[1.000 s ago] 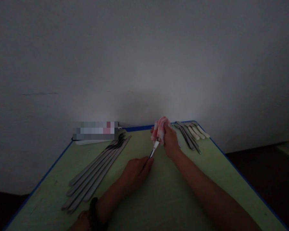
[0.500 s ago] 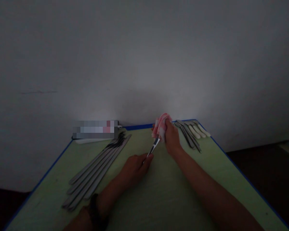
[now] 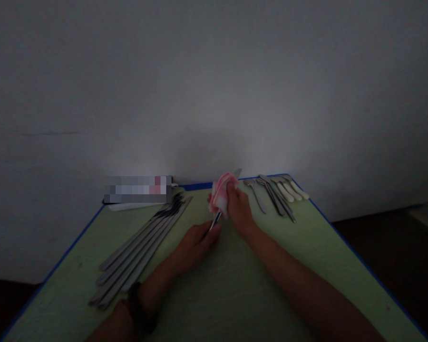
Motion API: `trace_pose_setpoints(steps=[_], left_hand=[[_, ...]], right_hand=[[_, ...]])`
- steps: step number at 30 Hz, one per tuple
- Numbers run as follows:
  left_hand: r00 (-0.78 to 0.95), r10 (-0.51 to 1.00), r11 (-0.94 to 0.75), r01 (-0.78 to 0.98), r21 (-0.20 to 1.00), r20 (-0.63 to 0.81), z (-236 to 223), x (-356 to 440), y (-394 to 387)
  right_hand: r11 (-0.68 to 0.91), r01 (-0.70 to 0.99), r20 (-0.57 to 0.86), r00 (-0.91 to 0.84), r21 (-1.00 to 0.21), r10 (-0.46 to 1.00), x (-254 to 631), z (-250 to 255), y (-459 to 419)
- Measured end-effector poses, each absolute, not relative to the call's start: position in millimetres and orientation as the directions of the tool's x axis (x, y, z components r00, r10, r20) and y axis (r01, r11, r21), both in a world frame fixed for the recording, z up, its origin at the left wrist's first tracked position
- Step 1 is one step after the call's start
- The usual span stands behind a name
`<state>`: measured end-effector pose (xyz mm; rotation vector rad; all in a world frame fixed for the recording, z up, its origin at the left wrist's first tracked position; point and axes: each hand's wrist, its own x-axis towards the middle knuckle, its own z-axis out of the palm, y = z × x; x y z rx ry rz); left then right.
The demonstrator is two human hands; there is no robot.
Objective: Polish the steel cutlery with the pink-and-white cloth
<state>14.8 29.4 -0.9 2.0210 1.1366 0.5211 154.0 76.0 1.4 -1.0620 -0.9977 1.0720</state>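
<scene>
Left hand (image 3: 199, 242) grips the knife (image 3: 217, 219), right hand (image 3: 240, 207) clutches pink cloth (image 3: 221, 194) around its blade (image 3: 238, 173), over the worktop's (image 3: 235, 289) far middle! If the cloth slips, the edge could nick that right hand.

Cloth (image 3: 221, 197) pink w/ white patches, tbl (image 3: 228, 285) pale grn w/ blue edge (image 3: 199, 186), wall (image 3: 214, 85) grey.
</scene>
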Motion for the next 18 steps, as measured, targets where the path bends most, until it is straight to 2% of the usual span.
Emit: trace_pose_setpoints(steps=[3, 7, 10, 15, 18], left_hand=[[0.606, 0.794, -0.382, 0.434, 0.816, 0.049, 5, 11, 25], [0.586, 0.81, -0.366, 0.5, 0.785, 0.005, 5, 14, 22], [0.531, 0.847, -0.358, 0.545, 0.758, 0.018, -1, 16, 26], [0.459, 0.885, -0.35, 0.552, 0.756, 0.075, -8, 15, 32], [0.377, 0.92, -0.312, 0.543, 0.779, 0.105, -8, 15, 32]], right_hand=[[0.152, -0.267, 0.089, 0.233, -0.951, 0.968, 171, 14, 85], [0.22, -0.431, 0.08, 0.319, -0.875, 0.944, 192, 22, 95], [0.207, -0.444, 0.065, 0.315, -0.872, 0.947, 186, 19, 92], [0.09, -0.404, 0.029, 0.155, -0.91, 0.988, 159, 22, 80], [0.089, -0.394, 0.048, 0.112, -0.915, 0.993, 161, 31, 78]])
